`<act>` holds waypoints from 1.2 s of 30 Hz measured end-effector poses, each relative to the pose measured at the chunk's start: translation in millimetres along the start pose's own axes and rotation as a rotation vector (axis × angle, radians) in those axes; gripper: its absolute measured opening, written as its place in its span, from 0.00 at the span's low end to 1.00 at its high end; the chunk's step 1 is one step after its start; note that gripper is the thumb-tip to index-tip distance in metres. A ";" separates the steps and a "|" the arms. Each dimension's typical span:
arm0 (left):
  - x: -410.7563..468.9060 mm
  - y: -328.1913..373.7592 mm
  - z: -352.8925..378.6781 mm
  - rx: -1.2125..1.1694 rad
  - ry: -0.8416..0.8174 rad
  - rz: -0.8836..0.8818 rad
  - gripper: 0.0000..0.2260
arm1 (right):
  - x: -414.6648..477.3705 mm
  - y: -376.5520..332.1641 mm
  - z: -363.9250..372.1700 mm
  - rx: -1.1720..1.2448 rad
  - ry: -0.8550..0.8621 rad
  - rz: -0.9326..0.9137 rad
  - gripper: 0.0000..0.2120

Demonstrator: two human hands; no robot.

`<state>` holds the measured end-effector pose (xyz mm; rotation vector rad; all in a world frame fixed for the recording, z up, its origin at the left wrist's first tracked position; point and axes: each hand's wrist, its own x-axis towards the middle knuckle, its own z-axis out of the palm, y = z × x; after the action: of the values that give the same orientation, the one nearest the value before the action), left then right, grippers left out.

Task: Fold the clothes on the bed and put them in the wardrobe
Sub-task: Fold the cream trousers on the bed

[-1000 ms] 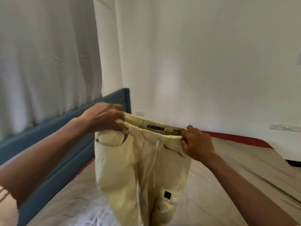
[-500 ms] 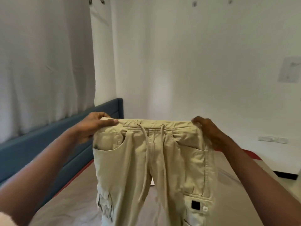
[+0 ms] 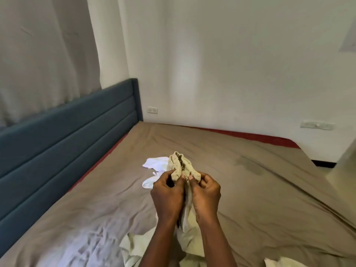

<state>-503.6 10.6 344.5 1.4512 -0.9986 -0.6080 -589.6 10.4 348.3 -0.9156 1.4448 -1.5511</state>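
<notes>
— Why are the two hands so close together?
— I'd guess to lay one half over the other. The left hand (image 3: 167,193) and right hand (image 3: 206,191) each have a grip clamped on the bunched beige trousers (image 3: 180,164), held above the bed (image 3: 250,189) with the legs trailing onto it.
— And the white garment (image 3: 156,163)?
— It lies on the bed just beyond them, apparently waiting its turn.

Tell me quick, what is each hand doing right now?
Left hand: closed, gripping the bunched waist of the beige trousers.
Right hand: closed, gripping the same trousers right beside it.
</notes>
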 end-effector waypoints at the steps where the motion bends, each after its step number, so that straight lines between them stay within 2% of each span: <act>1: -3.9 0.3 -0.5 0.019 -0.026 0.028 0.07 | -3.8 1.8 -1.2 -0.022 0.009 -0.026 0.08; 4: -15.6 -2.4 2.1 0.063 -0.050 0.096 0.10 | -7.8 14.5 -1.5 -0.037 0.040 -0.054 0.10; 9: -16.7 0.9 -2.8 0.105 -0.109 0.102 0.11 | -5.7 27.8 0.3 0.058 0.019 -0.017 0.12; 11: -14.7 0.6 -5.4 0.109 -0.162 0.063 0.16 | -5.6 30.6 0.8 0.079 -0.014 0.000 0.13; 13: -11.9 -3.7 -6.6 0.087 -0.189 0.030 0.17 | -3.8 30.7 0.0 0.109 -0.098 0.015 0.14; 16: -7.8 -1.8 -10.9 -0.059 -0.316 -0.075 0.13 | 0.4 27.7 -8.1 0.132 -0.238 -0.048 0.19; 18: -7.6 7.7 -16.9 -0.265 -0.492 -0.186 0.18 | 5.2 26.3 -14.0 0.069 -0.240 -0.133 0.19; 19: -6.9 11.4 -23.3 -0.305 -0.547 -0.173 0.20 | 7.1 26.8 -15.7 0.073 -0.223 -0.157 0.17; 21: 3.4 9.2 -38.2 -0.163 -0.469 0.085 0.19 | 10.7 25.8 -15.0 0.086 -0.190 -0.199 0.17; 23: 26.4 -0.7 -55.6 0.178 -0.332 0.425 0.20 | 12.8 20.7 -13.0 0.113 -0.186 -0.210 0.16; 24: 41.5 0.0 -63.9 0.321 -0.358 0.524 0.22 | 13.3 16.0 -11.7 0.143 -0.193 -0.205 0.16; 27: 80.6 6.6 -79.1 0.657 -0.682 0.624 0.26 | 18.5 2.7 -10.7 0.222 -0.194 -0.251 0.16; 29: 92.4 13.5 -84.2 0.754 -0.841 0.687 0.29 | 20.3 -7.8 -10.5 0.261 -0.169 -0.311 0.18; 32: 96.4 21.7 -86.1 0.689 -0.837 0.841 0.28 | 24.9 -20.0 -11.7 0.312 -0.147 -0.363 0.14; 34: 96.2 25.2 -87.7 0.616 -0.820 0.841 0.24 | 29.8 -27.9 -15.3 0.332 -0.128 -0.399 0.14; 36: 94.1 28.7 -87.3 0.651 -0.837 0.817 0.21 | 32.5 -37.5 -19.9 0.346 -0.105 -0.425 0.13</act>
<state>-390.3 -21.5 403.1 1.1270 -2.4570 -0.2556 -624.0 -10.5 383.4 -1.1167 0.9012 -1.9523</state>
